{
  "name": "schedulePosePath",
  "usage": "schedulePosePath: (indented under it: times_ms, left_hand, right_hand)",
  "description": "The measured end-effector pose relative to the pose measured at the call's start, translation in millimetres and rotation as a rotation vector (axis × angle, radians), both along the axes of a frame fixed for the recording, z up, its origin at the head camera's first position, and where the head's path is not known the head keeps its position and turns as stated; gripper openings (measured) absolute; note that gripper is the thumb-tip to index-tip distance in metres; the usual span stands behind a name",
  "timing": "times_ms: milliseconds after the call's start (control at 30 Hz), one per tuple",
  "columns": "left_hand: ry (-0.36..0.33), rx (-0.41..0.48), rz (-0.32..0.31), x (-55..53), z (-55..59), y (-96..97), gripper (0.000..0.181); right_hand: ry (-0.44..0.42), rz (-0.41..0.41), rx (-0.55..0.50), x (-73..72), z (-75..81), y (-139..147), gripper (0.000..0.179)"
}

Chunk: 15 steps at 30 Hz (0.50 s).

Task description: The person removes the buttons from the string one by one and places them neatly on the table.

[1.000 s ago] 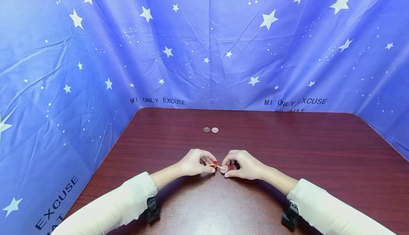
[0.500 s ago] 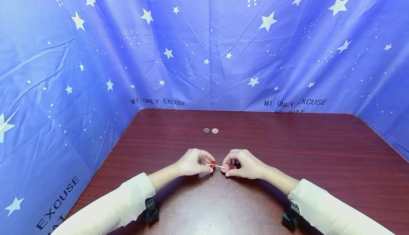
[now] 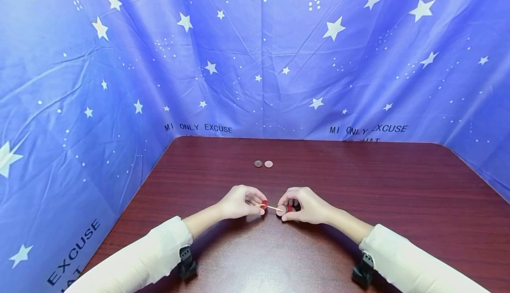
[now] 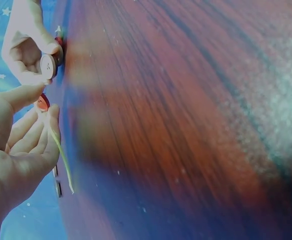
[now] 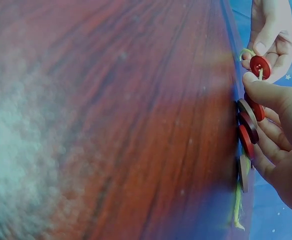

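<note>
My left hand (image 3: 240,202) pinches a red button (image 5: 260,67) between thumb and fingers. A pale yellow cord (image 4: 62,152) runs through this button, and its loose end hangs past the left fingers in the left wrist view. Between the hands, the cord spans a short gap to a pinkish-brown button (image 3: 281,210). My right hand (image 3: 308,205) grips that button at the front of a row threaded on the cord. Further back in the row are a dark button (image 5: 248,127), a red one and a tan one (image 5: 243,173). A knotted cord end (image 5: 238,220) trails below them.
Beyond the hands, a dark grey-brown button (image 3: 258,163) and a pink button (image 3: 268,164) lie side by side on the dark red wooden table (image 3: 358,173). A blue curtain (image 3: 255,40) with white stars surrounds the table's back and sides.
My left hand has drawn slightly left with the red button, so the gap between the hands is wider and more cord shows. The right hand has barely moved.
</note>
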<state>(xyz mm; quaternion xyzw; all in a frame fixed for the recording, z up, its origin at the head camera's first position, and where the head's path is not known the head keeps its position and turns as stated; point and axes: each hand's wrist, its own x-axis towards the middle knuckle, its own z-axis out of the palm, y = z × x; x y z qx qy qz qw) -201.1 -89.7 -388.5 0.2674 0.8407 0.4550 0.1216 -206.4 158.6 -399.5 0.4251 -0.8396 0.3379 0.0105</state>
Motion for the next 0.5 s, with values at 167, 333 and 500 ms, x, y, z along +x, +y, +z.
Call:
schedulePosePath:
  times_ms: [167,333,500]
  left_hand:
    - [-0.012,0.008,0.001,0.1,-0.4,-0.7,0.025]
    - [-0.034,0.025,0.007,-0.7,-3.0,-1.8,0.026]
    - [-0.144,0.098,0.029,-2.7,-7.8,-2.8,0.029]
  right_hand:
    - [-0.003,0.007,-0.012,-0.1,-2.1,0.7,0.02]
    - [0.003,0.011,-0.017,-0.3,-2.3,1.2,0.019]
    - [0.018,0.003,-0.001,-0.8,-1.0,0.4,0.02]
